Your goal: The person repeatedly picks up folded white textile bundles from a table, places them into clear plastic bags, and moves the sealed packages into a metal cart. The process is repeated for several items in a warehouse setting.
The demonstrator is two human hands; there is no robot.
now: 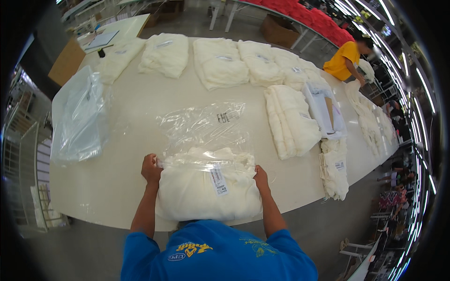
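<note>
A folded cream-white garment (pixel 197 191) lies on the table before me, with a white printed tag (pixel 218 181) on its front. A clear plastic bag (pixel 204 130) covers its far end, and the bag's loose part spreads flat beyond it. At the garment's left side, my left hand (pixel 152 168) has its fingers curled on the bag's edge. Opposite, my right hand (pixel 261 176) pinches the bag's edge at the right side. The fingertips of both hands are partly hidden.
A stack of clear plastic bags (pixel 82 119) lies on the white table (pixel 137 105) at left. Folded cream garments (pixel 221 65) line the far side. At right are another folded garment (pixel 290 121) and a white box (pixel 325 112). A person in yellow (pixel 341 61) handles fabric at far right.
</note>
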